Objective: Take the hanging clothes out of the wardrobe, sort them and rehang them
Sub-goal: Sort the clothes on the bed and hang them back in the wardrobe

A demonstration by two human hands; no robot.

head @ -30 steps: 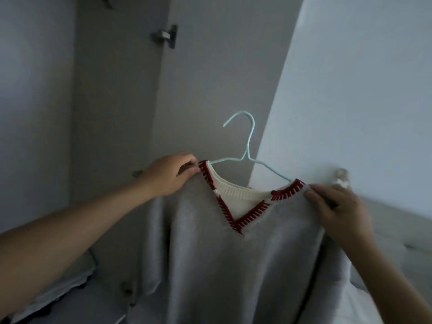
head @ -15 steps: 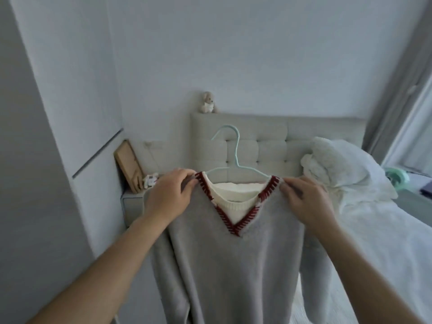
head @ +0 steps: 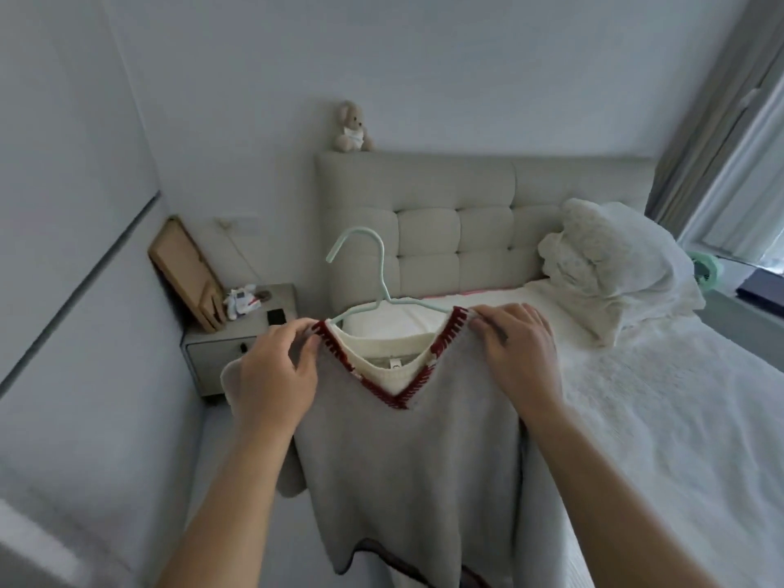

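Dim, cool daylight from window (right); wide-angle edge bending, lower-left corner blurred.

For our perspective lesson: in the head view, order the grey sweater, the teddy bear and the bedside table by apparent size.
1. grey sweater, though nearness to the camera inflates it
2. bedside table
3. teddy bear

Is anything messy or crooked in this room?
Nothing is broken or spilled. The grey sweater sits straight on its hanger, held at the shoulders by the left hand and right hand. Only the pillows look rumpled, and a wooden board leans by the nightstand.
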